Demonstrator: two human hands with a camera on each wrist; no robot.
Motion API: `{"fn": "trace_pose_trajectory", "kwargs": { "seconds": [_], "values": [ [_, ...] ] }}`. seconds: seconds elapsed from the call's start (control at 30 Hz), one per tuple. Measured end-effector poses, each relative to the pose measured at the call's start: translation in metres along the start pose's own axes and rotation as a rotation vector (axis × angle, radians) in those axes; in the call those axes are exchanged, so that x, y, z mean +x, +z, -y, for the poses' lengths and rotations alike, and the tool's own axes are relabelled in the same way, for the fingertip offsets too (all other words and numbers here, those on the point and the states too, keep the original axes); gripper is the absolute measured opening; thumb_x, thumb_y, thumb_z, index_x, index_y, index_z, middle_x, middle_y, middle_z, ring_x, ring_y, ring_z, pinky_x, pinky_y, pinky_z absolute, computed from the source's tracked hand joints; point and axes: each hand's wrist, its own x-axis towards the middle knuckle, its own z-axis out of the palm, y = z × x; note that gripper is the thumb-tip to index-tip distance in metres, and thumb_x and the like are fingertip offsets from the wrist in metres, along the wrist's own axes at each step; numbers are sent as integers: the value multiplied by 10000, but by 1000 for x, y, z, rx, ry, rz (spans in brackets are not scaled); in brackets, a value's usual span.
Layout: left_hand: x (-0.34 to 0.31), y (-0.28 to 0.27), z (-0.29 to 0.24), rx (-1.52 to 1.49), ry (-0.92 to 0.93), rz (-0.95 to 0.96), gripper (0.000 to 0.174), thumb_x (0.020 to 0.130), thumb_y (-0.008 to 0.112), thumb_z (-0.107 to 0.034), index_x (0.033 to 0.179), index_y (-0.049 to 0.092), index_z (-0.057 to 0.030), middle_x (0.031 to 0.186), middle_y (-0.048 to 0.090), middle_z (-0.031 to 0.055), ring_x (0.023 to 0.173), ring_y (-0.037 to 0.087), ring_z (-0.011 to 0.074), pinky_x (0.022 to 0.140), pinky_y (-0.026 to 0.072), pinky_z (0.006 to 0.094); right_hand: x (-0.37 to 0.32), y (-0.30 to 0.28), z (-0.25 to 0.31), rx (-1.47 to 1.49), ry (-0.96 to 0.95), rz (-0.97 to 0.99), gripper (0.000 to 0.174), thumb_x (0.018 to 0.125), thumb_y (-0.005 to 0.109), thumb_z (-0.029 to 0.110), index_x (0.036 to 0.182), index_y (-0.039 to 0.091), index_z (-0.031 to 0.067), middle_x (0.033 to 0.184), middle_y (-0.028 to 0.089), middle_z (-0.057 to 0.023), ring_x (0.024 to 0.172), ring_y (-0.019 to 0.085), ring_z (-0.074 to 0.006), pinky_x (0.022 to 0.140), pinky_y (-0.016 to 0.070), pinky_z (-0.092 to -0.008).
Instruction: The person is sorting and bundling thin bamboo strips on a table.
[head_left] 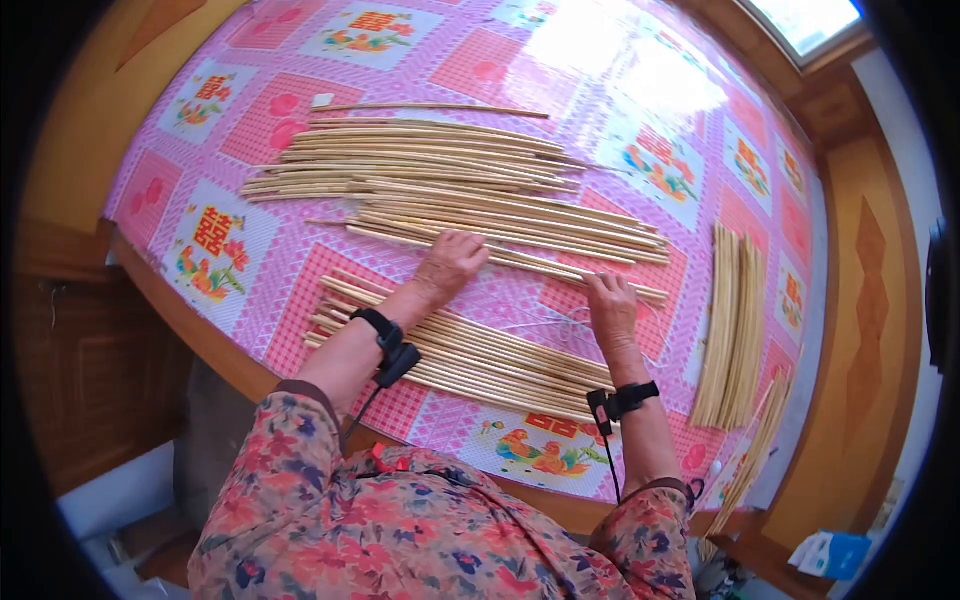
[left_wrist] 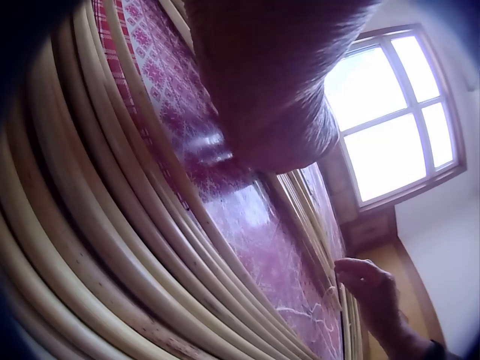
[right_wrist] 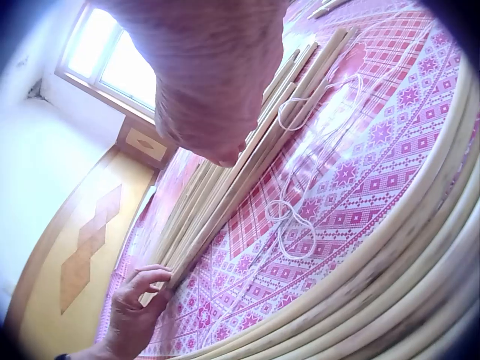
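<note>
Pale thin sticks lie in piles on a table with a pink patterned tablecloth [head_left: 300,110]. My left hand [head_left: 450,262] lies on the middle row of sticks [head_left: 530,262] with its fingers curled over them. In the right wrist view the left hand [right_wrist: 135,300] pinches the sticks [right_wrist: 247,157]. My right hand [head_left: 610,300] holds the same row further right, fingertips on the sticks; in the left wrist view the right hand [left_wrist: 371,292] has its fingers bent on them. A loose white string [head_left: 565,325] lies on the cloth between the hands, and the string [right_wrist: 289,214] also shows below the sticks.
A near pile of sticks [head_left: 480,360] lies under my forearms. A larger far pile [head_left: 420,160] and a lone stick [head_left: 430,106] lie behind. An upright bundle [head_left: 730,330] is at the right, another [head_left: 760,440] at the table's right corner. The wooden table edge [head_left: 200,340] runs along the left.
</note>
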Motion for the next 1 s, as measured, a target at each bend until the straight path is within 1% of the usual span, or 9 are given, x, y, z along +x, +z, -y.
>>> {"fn": "trace_pose_trajectory", "kwargs": {
  "seconds": [0.17, 0.43, 0.6, 0.67, 0.7, 0.77, 0.8, 0.87, 1.0],
  "values": [
    [3, 5, -1, 15, -94, 64, 140, 695, 497, -93, 822, 534, -48, 866, 539, 72, 843, 530, 217, 738, 399, 338, 16, 12, 7, -34, -48, 89, 117, 735, 526, 111, 846, 562, 124, 775, 540, -28, 778, 521, -218, 716, 376, -365],
    [7, -3, 4, -26, -116, 91, 135, 686, 495, -98, 810, 531, -59, 838, 538, 69, 819, 530, 220, 711, 397, 333, 29, 5, 10, -60, -94, 99, 39, 744, 544, 117, 780, 533, 107, 756, 513, -58, 755, 522, -227, 662, 383, -366],
    [6, -33, -16, -262, -59, -185, 100, 750, 562, -87, 839, 533, -53, 858, 552, 61, 797, 539, 220, 677, 411, 332, 22, -3, 9, 227, -36, 42, 43, 746, 511, 52, 772, 483, 71, 731, 497, -103, 719, 513, -284, 650, 406, -383],
    [-8, -39, -24, -696, -356, -61, 123, 793, 578, -125, 880, 542, -47, 893, 565, 59, 773, 555, 172, 623, 442, 289, 21, -7, 9, 292, -12, 16, 55, 743, 523, 51, 777, 484, 69, 728, 500, -104, 720, 513, -284, 652, 408, -383],
    [-14, -40, -27, -710, -344, -58, 123, 793, 578, -125, 880, 542, -47, 893, 565, 59, 773, 555, 172, 623, 442, 289, 19, -9, 9, 372, -5, -12, 68, 741, 535, 50, 782, 484, 66, 725, 503, -104, 722, 513, -283, 653, 410, -383],
    [-21, -39, -29, -1339, -939, 297, 170, 818, 579, -173, 919, 556, -39, 936, 569, 68, 782, 562, 129, 603, 467, 239, 19, -12, 9, 413, 0, -11, 83, 734, 549, 49, 787, 487, 65, 724, 504, -103, 722, 512, -284, 656, 413, -381],
    [-21, -39, -30, -1346, -925, 301, 170, 818, 579, -173, 919, 556, -39, 936, 569, 68, 782, 562, 129, 603, 467, 239, 19, -13, 10, 464, -12, -9, 99, 727, 563, 47, 792, 490, 64, 722, 505, -103, 723, 511, -285, 658, 416, -378],
    [-17, -38, -31, -1909, -1188, -14, 210, 837, 557, -215, 930, 564, -27, 927, 576, 71, 812, 569, 125, 642, 488, 236, 20, -13, 11, 439, -9, -13, 104, 730, 571, 42, 795, 492, 60, 726, 508, -104, 728, 519, -287, 657, 422, -374],
    [-15, -24, -22, -2064, -1074, -261, 239, 850, 530, -242, 931, 566, -20, 892, 600, 72, 824, 590, 159, 698, 505, 260, 25, -17, 13, 522, -3, 54, 74, 752, 575, 75, 807, 528, 63, 744, 526, -106, 741, 534, -292, 659, 437, -376]
  ]
}}
